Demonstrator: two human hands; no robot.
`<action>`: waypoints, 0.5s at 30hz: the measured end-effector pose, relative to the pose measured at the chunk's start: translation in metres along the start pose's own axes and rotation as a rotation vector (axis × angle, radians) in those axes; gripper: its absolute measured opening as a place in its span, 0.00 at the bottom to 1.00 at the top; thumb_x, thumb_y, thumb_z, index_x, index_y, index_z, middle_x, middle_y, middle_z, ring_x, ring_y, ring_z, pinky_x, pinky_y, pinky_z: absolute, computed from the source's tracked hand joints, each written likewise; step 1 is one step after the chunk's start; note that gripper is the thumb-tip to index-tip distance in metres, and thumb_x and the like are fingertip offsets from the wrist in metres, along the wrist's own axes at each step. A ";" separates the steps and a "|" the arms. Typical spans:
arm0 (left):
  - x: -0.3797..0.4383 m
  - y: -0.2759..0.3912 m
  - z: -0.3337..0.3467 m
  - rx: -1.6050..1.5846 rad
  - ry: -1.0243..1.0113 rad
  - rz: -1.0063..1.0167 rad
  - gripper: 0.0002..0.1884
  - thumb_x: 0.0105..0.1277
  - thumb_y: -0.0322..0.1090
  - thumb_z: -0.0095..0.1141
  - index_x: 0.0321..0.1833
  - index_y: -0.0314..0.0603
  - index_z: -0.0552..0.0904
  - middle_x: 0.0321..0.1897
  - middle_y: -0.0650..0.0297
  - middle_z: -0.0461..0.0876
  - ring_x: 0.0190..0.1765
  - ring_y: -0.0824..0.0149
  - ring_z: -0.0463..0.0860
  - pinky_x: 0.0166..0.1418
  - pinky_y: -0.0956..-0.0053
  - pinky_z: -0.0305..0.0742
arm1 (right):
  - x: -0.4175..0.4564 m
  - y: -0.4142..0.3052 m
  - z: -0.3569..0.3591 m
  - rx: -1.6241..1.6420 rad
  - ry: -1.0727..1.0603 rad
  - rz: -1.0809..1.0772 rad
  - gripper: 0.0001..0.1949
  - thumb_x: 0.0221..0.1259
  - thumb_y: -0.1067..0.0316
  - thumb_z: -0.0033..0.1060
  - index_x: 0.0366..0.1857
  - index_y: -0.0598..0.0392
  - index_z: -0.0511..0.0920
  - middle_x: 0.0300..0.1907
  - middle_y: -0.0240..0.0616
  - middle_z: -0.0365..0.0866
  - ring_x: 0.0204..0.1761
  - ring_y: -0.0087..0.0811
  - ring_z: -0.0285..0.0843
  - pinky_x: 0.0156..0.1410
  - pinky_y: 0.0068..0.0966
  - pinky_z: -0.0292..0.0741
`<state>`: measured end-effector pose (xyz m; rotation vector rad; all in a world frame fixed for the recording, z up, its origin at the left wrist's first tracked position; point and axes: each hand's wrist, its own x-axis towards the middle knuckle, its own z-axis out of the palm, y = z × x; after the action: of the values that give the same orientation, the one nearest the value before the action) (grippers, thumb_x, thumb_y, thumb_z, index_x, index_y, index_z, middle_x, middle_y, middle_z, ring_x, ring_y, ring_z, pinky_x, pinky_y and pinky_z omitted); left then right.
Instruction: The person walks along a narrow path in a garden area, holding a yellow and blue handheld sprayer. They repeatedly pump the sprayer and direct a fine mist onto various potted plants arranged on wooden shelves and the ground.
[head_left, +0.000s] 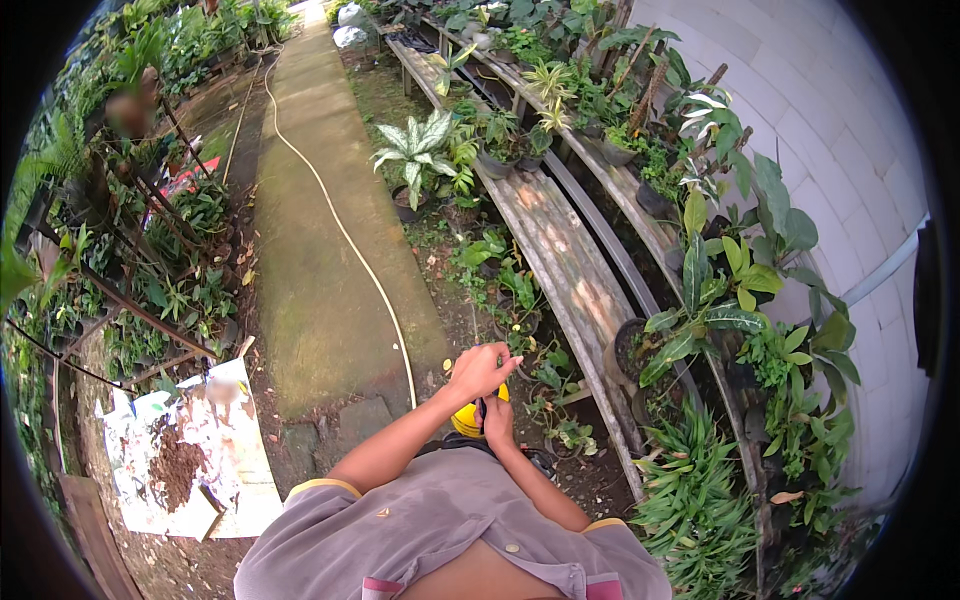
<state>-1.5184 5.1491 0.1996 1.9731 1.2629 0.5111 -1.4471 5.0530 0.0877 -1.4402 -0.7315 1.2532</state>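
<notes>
Close in front of my body, my left hand (482, 372) is over the top of a yellow container (466, 421), its fingers bent towards the right; whether they grip anything is hidden. Just below it, my right hand (498, 421) is closed around a dark handle-like part (481, 409) at the container's right side. My hands and forearms cover much of the container, so its full shape cannot be told. Bare soil and low potted plants lie beyond my hands.
A mossy concrete path (322, 225) runs ahead, with a pale hose (330, 191) along it. Weathered wooden benches (562, 247) with potted plants stand at the right, before a block wall (840, 150). At the lower left, a light sheet (251, 465) bears brown soil (176, 465), near metal frames.
</notes>
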 end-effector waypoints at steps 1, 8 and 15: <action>0.000 0.000 0.000 0.000 0.003 0.004 0.22 0.61 0.56 0.55 0.29 0.42 0.81 0.18 0.53 0.81 0.27 0.52 0.83 0.32 0.61 0.75 | 0.001 0.001 0.000 -0.006 0.005 -0.011 0.22 0.70 0.55 0.43 0.17 0.57 0.71 0.11 0.30 0.67 0.13 0.22 0.65 0.20 0.22 0.61; -0.010 0.002 -0.010 -0.102 -0.013 -0.099 0.21 0.60 0.55 0.56 0.31 0.41 0.81 0.19 0.53 0.80 0.26 0.53 0.83 0.33 0.61 0.75 | 0.005 -0.004 -0.007 -0.116 -0.061 -0.030 0.20 0.69 0.58 0.44 0.18 0.58 0.72 0.12 0.31 0.68 0.13 0.23 0.65 0.20 0.22 0.62; -0.015 0.002 -0.014 -0.094 0.021 -0.094 0.21 0.59 0.55 0.57 0.31 0.40 0.81 0.19 0.52 0.80 0.27 0.53 0.83 0.33 0.61 0.74 | 0.003 -0.009 -0.005 -0.098 -0.128 -0.076 0.20 0.69 0.57 0.45 0.18 0.57 0.72 0.12 0.30 0.69 0.13 0.22 0.66 0.20 0.21 0.62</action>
<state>-1.5334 5.1405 0.2110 1.8256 1.3142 0.5360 -1.4399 5.0566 0.0947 -1.4069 -0.9370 1.2736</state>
